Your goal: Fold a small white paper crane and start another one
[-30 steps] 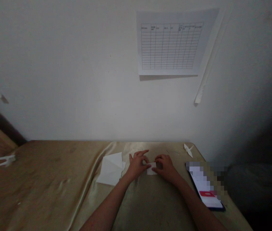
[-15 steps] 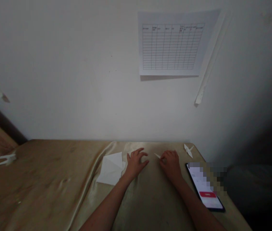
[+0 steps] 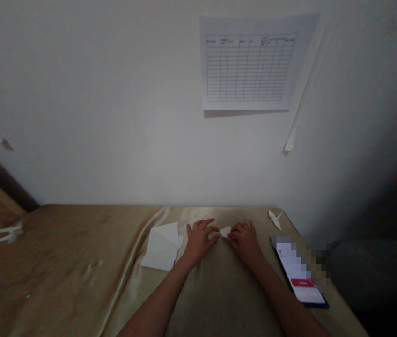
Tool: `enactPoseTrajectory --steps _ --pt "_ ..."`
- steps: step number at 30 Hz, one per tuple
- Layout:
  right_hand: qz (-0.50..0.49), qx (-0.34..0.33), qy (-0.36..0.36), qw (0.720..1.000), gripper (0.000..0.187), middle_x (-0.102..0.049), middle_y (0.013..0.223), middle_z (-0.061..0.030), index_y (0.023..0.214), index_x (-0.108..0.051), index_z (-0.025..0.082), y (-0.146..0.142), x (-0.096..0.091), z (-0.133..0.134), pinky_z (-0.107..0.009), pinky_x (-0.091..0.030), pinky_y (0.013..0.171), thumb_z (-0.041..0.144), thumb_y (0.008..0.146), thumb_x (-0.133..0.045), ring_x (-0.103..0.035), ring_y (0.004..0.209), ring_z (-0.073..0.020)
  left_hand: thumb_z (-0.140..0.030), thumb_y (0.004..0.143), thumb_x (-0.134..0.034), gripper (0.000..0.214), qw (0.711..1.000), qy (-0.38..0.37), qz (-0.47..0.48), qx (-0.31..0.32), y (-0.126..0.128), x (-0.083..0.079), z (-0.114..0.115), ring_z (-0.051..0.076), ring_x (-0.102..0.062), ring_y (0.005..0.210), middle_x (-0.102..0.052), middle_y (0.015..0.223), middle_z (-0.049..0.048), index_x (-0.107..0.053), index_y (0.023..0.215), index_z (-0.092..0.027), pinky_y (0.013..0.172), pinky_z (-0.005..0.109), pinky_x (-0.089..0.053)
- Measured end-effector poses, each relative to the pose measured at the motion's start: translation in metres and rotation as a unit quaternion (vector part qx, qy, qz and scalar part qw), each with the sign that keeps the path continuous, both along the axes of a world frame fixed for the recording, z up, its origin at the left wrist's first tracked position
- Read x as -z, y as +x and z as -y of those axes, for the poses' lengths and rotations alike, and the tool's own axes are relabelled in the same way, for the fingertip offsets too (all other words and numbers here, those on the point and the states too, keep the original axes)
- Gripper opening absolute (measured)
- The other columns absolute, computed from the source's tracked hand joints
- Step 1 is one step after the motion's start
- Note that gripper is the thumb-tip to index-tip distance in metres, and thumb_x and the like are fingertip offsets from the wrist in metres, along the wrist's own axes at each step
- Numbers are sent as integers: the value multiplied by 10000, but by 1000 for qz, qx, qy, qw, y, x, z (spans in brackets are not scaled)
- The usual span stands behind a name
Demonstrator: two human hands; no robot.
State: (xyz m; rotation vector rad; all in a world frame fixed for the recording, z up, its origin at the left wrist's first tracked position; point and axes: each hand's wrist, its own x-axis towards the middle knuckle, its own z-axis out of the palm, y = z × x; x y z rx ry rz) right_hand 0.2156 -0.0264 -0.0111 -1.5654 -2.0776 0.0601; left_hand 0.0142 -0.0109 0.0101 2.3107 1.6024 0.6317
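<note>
A small folded white paper piece (image 3: 225,231) lies on the tan satin cloth (image 3: 202,299) near the wall. My right hand (image 3: 243,242) pinches its right side with curled fingers. Just left of the piece, my left hand (image 3: 198,238) rests on the cloth with its fingers spread and the thumb close to the paper. A stack of white paper sheets (image 3: 162,245) lies immediately left of my left hand.
A lit phone (image 3: 300,276) lies by my right forearm at the table's right edge. A folded paper crane (image 3: 275,218) sits at the back right corner. More paper figures (image 3: 7,233) rest at the far left. A gridded sheet (image 3: 249,65) hangs on the wall.
The paper piece left both hands' grip, was lifted by my right hand toward the wall, and now sits between the hands again, farther back. My left hand opened flat.
</note>
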Motion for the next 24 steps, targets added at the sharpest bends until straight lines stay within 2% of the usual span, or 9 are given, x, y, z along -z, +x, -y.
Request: enactPoseTrajectory --steps 2,4,8,13,16,20,24 --pt "-11 -19 0 1000 130 -714 1069 -36 889 -764 282 0 1 0 -518 -204 1161 343 881 -649 -555 1124 -230 -417 885 -615 182 1000 -3 -15 -6 1 0 2 313 -380 1345 -524 1453 -71 -720 1034 -424 1107 740 -90" --pt "-15 -26 -4 1000 144 -720 1088 -32 905 -764 280 0 1 0 -506 -222 1159 334 896 -631 -577 1114 -220 -435 888 -608 173 1000 -2 -28 -10 1 1 3 327 -370 1350 -534 1442 -82 -732 1008 -438 1105 748 -63" --pt "-14 -22 -8 1000 171 -738 1051 -13 922 -762 300 0 1 0 -544 -157 1175 342 923 -597 -611 1076 -208 -459 880 -613 195 999 5 -36 -8 3 3 3 334 -370 1350 -537 1442 -81 -725 1040 -448 1111 747 -33" --pt "1 -41 4 999 195 -738 951 19 875 -764 331 -3 -4 2 -535 -65 1191 383 931 -585 -618 1024 -186 -482 888 -599 188 999 17 -32 -20 4 6 2 335 -368 1355 -550 1430 -81 -730 1015 -436 1102 759 -35" --pt "-4 -53 1 999 167 -725 940 26 854 -765 350 -4 -5 3 -537 -50 1185 404 907 -616 -606 1030 -188 -507 900 -573 207 999 8 -34 -29 3 6 2 340 -348 1370 -549 1431 -79 -735 1008 -437 1102 758 -37" --pt "-38 -33 -27 998 130 -711 974 -3 883 -766 325 -2 0 1 -539 -137 1155 381 871 -649 -596 1040 -210 -531 875 -596 218 999 -10 -33 -37 2 6 1 344 -335 1380 -532 1446 -68 -725 1029 -446 1097 761 -47" --pt "-64 -22 -41 997 188 -686 1141 -45 955 -747 275 4 9 -5 -510 -200 1135 258 889 -571 -553 1150 -231 -512 789 -707 299 998 -19 -39 -35 2 7 0 343 -338 1381 -525 1448 -39 -697 1079 -436 1095 764 -55"
